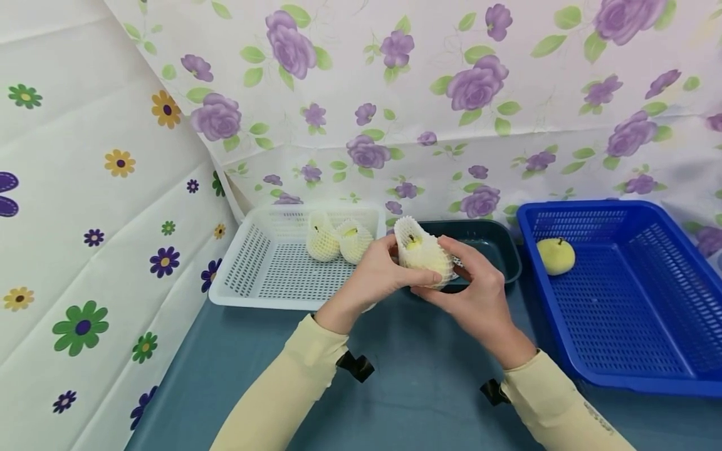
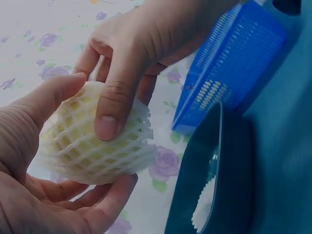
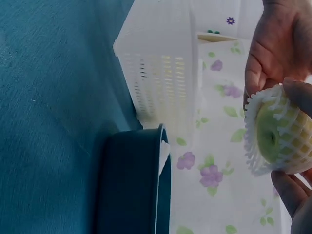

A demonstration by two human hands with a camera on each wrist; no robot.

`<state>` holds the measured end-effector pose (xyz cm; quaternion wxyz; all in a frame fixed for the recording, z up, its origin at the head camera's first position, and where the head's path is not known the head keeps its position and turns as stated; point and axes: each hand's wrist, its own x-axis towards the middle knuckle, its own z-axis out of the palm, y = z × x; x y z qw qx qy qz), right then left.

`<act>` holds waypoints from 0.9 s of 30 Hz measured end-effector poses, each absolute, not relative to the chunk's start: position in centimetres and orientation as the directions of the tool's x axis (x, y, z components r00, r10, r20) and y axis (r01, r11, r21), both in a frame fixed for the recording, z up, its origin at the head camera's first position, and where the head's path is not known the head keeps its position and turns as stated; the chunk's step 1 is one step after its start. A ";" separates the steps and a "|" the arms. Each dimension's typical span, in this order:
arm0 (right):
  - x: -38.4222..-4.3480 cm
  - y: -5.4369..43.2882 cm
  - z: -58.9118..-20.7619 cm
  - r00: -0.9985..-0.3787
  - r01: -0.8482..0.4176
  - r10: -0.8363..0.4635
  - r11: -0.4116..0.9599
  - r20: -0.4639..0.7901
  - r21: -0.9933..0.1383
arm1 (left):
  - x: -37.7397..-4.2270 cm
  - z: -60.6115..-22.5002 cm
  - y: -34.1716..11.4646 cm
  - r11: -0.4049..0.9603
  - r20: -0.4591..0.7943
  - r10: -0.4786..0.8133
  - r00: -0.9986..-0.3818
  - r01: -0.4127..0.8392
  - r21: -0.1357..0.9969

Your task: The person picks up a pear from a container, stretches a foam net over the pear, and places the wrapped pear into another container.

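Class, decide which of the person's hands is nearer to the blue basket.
Right. The right hand is left of the blue basket; the left hand is farther left, across the wrapped fruit.

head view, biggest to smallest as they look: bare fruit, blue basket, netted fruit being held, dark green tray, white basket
1. Blue basket, cut off by the picture edge
2. White basket
3. Dark green tray, partly hidden
4. Netted fruit; netting adds bulk
5. Bare fruit

Head camera looks forward-down from above; close wrist views share the netted fruit [image 2: 80,151]
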<state>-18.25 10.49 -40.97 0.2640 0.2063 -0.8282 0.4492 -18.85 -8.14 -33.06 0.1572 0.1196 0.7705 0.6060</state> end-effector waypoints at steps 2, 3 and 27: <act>-18.3 10.1 -41.1 -0.767 -0.588 -0.105 0.511 0.633 -0.627 | -19.1 -33.2 -8.3 0.243 -0.097 0.383 -0.919 -0.001 0.970; -18.3 9.9 -41.1 -0.762 -0.592 -0.103 0.510 0.639 -0.624 | -19.3 -33.3 -8.3 0.250 -0.095 0.386 -0.918 0.006 0.968; -18.7 7.6 -40.7 -0.795 -0.577 -0.103 0.430 0.598 -0.694 | -21.7 -35.5 -12.4 0.214 -0.147 0.382 -0.912 -0.068 0.975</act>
